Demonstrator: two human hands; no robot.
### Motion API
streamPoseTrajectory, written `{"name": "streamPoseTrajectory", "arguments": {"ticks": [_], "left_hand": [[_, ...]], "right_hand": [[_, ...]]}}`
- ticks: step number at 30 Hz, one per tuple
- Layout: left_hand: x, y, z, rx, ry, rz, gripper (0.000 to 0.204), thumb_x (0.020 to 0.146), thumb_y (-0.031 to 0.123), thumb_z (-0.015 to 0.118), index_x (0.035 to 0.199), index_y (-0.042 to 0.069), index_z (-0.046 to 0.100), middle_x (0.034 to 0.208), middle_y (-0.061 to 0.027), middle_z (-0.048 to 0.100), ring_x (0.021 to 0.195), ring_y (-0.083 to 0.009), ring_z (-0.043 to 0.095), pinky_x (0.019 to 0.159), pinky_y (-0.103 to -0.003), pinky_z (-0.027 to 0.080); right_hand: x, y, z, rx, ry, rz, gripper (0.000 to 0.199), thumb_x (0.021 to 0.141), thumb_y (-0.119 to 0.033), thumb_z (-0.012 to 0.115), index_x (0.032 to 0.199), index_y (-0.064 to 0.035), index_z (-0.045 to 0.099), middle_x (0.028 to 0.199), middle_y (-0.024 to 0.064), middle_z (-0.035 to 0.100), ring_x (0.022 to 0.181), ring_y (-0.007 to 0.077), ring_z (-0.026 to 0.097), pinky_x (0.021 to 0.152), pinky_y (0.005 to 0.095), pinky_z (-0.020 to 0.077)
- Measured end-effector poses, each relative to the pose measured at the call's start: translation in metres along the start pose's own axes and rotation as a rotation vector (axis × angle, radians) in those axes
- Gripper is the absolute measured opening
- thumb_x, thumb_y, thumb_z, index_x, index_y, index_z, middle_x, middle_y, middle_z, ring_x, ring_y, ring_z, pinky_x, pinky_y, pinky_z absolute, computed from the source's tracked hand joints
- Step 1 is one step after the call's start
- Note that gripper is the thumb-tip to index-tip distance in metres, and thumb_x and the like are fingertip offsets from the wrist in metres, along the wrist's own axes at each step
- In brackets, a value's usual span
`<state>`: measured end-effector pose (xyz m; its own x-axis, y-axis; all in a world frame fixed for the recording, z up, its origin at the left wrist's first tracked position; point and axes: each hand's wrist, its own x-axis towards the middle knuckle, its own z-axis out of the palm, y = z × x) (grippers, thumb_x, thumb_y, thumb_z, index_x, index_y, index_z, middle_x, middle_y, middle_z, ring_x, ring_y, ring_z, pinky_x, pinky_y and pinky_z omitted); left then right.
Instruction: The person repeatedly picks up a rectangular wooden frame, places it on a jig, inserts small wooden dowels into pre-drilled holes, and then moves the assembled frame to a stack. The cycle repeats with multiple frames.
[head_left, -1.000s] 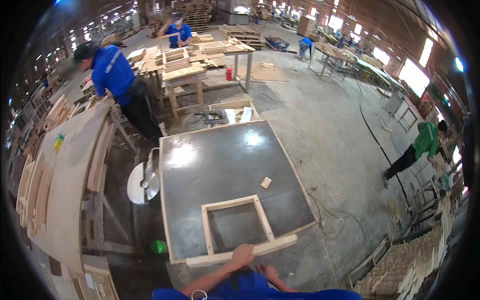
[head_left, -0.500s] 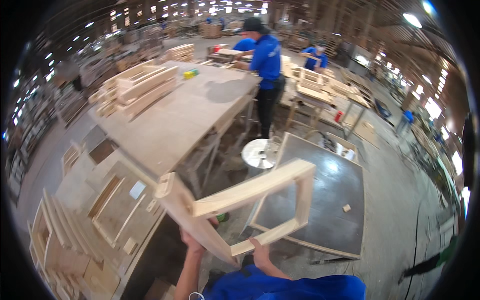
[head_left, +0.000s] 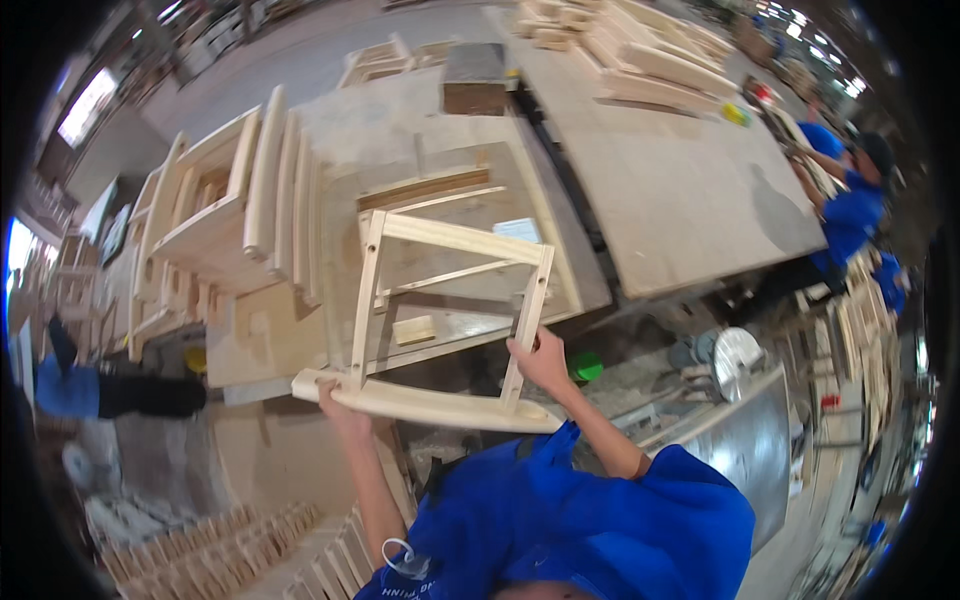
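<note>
Your left hand (head_left: 338, 402) has its fingers curled around the near end of the curved bottom rail (head_left: 425, 403) of the wooden frame (head_left: 450, 310); only the top of the grip shows, so how far the thumb wraps I cannot tell. Your right hand (head_left: 540, 360) is closed around the frame's right upright (head_left: 528, 322) just above where it meets that rail, fingers wrapped together, not spread; both hands clamp the wood, neither is free.

The frame is held up in the air in front of you, tilted away, above the pale workbench (head_left: 560, 270) with a loose wood block (head_left: 413, 329) lying on it; it touches nothing but your hands.

Handling, as a judgement: stiff, bare light timber, open square of slim bars plus one thicker curved rail; probably light enough for two hands but awkward and top-long, so it will want to swing; joints look like the weak spot, so grip near corners and on the thick rail, not mid-span of the thin cross bar (head_left: 460, 274); raw wood, not slippery, splinters possible.

Further out: a stack of similar frames (head_left: 235, 215) stands to your left; a long table (head_left: 690, 180) carries piled wood parts (head_left: 620, 45); a worker in blue (head_left: 850, 215) stands at its far right.
</note>
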<state>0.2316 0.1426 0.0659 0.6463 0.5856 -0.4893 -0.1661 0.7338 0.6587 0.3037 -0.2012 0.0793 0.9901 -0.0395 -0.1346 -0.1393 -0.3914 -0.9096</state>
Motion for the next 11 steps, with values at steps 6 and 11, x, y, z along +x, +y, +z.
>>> {"name": "streamPoseTrajectory", "arguments": {"ticks": [6, 11], "left_hand": [[0.091, -0.019, 0.028, 0.043, 0.209, 0.022, 0.03, 0.076, 0.016, 0.057, 0.104, 0.01, 0.047, 0.09, -0.0063, 0.05, 0.09, -0.0234, 0.057, 0.086, -0.04, 0.051], [0.098, -0.061, 0.053, 0.054, 0.323, 0.003, 0.027, 0.079, 0.012, 0.057, 0.105, 0.008, 0.049, 0.093, -0.005, 0.051, 0.093, -0.0221, 0.056, 0.086, -0.038, 0.05]], "right_hand": [[0.147, -0.013, 0.064, -0.11, -0.011, -0.171, 0.035, 0.082, -0.025, 0.064, 0.103, 0.0032, 0.064, 0.081, 0.0238, 0.068, 0.081, 0.0419, 0.067, 0.073, 0.0442, 0.0522], [0.24, -0.014, 0.059, 0.021, -0.177, 0.088, 0.031, 0.084, -0.023, 0.061, 0.104, 0.0014, 0.065, 0.077, 0.0197, 0.069, 0.076, 0.0337, 0.07, 0.071, 0.0419, 0.0534]]}}
